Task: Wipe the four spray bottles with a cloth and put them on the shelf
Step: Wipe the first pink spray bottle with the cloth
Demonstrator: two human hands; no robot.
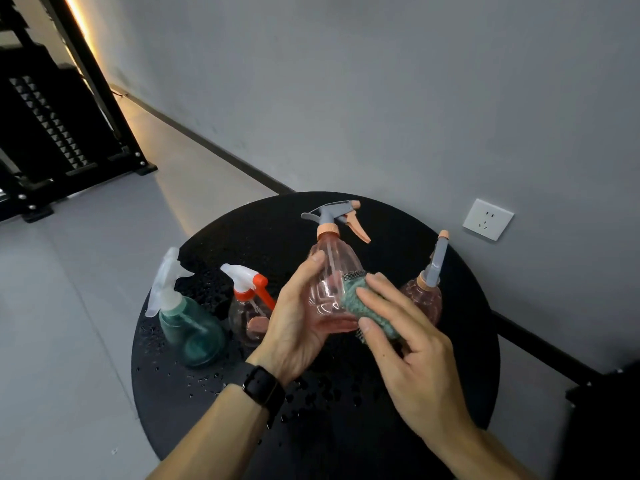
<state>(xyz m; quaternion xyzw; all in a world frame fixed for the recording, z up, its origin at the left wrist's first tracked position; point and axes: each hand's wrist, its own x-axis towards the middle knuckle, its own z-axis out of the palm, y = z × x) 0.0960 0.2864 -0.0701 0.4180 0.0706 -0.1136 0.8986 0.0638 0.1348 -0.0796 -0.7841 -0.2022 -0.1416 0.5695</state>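
Grey wall and pale floor frame a round black table (460,306) speckled with water drops, with a white wall socket (487,219) beyond it and a dark rack (59,133) off to the far left, which may be the shelf the task means.

The left hand (298,327) holds a pink bottle (332,271) with a grey sprayer above the table, fingers curled round its lower body from the left with the thumb up along the side. That grip looks chosen to leave the right flank bare for wiping and to keep the sprayer upright. The right hand (405,344) presses a green cloth (367,306) against that flank: its fingers lie fairly straight and close together over the cloth, the thumb pinning the cloth's lower edge, so the cloth sits sandwiched between fingertips and bottle.

Just beyond the right fingertips, a second pink bottle (426,292) stands on the table, its grey sprayer pointing up. Left of the left knuckles stands a clear bottle with an orange trigger (249,306), and further left a green bottle with a frosted white sprayer (187,323), right by the table's edge.

All four bottles are at the table and none sits on the rack, so the job appears to be early, with this wipe under way. Wet plastic may slip, hence the wrap-around hold.
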